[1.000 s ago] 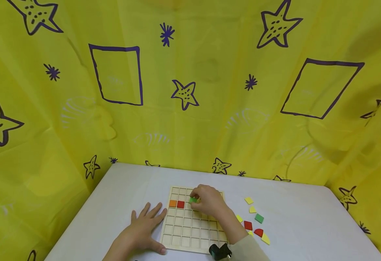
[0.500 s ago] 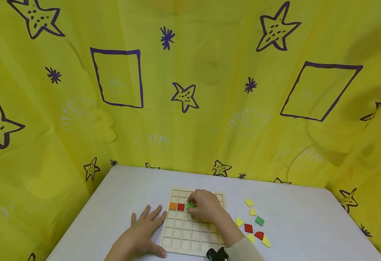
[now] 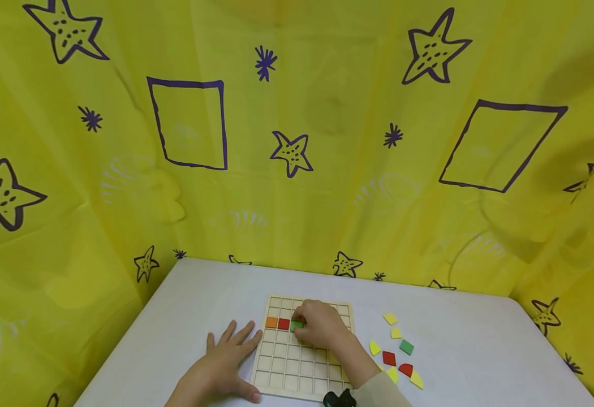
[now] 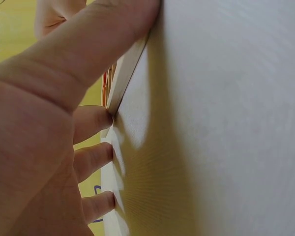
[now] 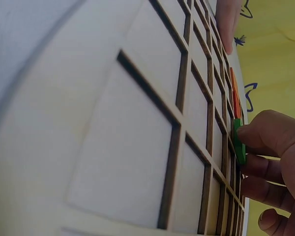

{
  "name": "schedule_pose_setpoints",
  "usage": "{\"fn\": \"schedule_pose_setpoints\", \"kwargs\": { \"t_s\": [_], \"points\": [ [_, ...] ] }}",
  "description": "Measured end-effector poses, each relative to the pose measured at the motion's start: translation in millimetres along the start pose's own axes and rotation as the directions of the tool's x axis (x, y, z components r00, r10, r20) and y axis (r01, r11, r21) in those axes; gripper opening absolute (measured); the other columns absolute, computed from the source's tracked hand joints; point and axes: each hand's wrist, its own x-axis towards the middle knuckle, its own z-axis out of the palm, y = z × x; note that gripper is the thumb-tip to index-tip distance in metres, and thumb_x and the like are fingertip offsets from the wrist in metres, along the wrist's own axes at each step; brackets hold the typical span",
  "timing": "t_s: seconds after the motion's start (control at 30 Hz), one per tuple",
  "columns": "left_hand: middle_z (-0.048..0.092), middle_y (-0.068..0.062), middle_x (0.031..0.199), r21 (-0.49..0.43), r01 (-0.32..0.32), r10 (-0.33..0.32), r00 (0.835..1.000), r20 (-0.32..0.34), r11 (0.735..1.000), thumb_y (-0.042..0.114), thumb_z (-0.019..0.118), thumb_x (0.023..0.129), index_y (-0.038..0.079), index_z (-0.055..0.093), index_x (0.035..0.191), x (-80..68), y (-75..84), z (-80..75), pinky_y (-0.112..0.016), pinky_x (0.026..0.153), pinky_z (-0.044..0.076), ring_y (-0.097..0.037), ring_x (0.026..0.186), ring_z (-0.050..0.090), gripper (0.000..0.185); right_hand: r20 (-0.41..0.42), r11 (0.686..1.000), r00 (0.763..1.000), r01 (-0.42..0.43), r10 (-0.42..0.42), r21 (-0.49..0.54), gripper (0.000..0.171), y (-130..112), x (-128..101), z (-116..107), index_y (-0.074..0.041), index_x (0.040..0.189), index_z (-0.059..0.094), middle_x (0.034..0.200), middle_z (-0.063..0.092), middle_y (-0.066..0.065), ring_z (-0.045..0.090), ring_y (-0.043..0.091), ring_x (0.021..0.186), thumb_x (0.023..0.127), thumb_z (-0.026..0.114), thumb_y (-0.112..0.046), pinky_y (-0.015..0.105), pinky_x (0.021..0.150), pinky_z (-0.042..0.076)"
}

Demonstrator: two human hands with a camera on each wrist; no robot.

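A pale wooden grid board point(image 3: 293, 367) lies on the white table. In one of its rows sit an orange square tile point(image 3: 271, 322) and a red square tile point(image 3: 284, 324), side by side. My right hand point(image 3: 322, 325) pinches a green tile point(image 5: 239, 140) between thumb and fingers at the cell right of the red one; in the right wrist view the tile is slightly tilted. My left hand point(image 3: 227, 360) lies spread on the table at the board's left edge, its thumb point(image 4: 88, 44) and a fingertip touching the edge.
Right of the board lie loose tiles: a green one point(image 3: 406, 347), a red square point(image 3: 389, 358), a red quarter-round point(image 3: 405, 369) and several yellow pieces point(image 3: 390, 318). A yellow curtain point(image 3: 297, 226) with drawn stars hangs behind the table.
My right hand has moved the green tile left and down, into line beside the red tile. The left hand stays in place. The head view has shifted slightly.
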Motion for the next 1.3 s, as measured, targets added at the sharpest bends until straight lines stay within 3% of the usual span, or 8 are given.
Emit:
{"fn": "schedule_pose_setpoints", "kwargs": {
  "t_s": [0.3,0.63,0.83,1.3],
  "points": [
    [0.022,-0.004,0.149,0.011,-0.004,0.004,1.0,-0.011,1.0,0.076,0.061,0.044,0.024,0.031,0.14,4.2,-0.6,0.6,-0.075,0.091,-0.001,-0.041,0.136,0.007,0.113,-0.024,0.998,0.999,0.032,-0.034,-0.052,0.022,3.3,-0.1,1.3,-0.024,0.093,0.07,0.081,0.059,-0.01,0.049,0.004,0.067,0.073,0.061,-0.024,0.025,0.062,0.043],
    [0.022,-0.004,0.149,0.037,-0.029,0.029,1.0,0.01,0.999,0.076,0.061,0.044,0.026,0.031,0.14,11.3,3.2,0.9,-0.076,0.091,0.0,-0.042,0.136,0.008,0.112,-0.069,1.0,0.998,0.014,-0.015,-0.028,0.017,6.7,-10.8,0.2,-0.021,0.086,0.07,0.075,0.056,-0.009,0.045,0.003,0.061,0.071,0.063,-0.022,0.022,0.057,0.039],
    [0.023,-0.004,0.149,0.027,-0.01,0.01,1.0,0.009,1.0,0.075,0.062,0.042,0.026,0.032,0.14,10.0,4.6,1.6,-0.075,0.091,0.0,-0.041,0.136,0.008,0.113,-0.102,0.998,0.993,0.049,-0.051,-0.026,0.019,6.7,-9.6,2.2,-0.021,0.086,0.07,0.076,0.057,-0.009,0.046,0.004,0.062,0.069,0.062,-0.018,0.021,0.056,0.039],
    [0.026,-0.004,0.148,-0.003,0.021,-0.021,1.0,0.012,1.0,0.071,0.066,0.042,0.026,0.033,0.139,4.0,0.5,0.4,-0.075,0.091,-0.001,-0.042,0.135,0.009,0.112,-0.054,0.999,0.998,0.039,-0.041,-0.035,0.018,-1.4,-2.3,2.7,-0.024,0.091,0.07,0.082,0.058,-0.011,0.05,0.004,0.068,0.074,0.063,-0.022,0.023,0.062,0.045]
  ]
}}
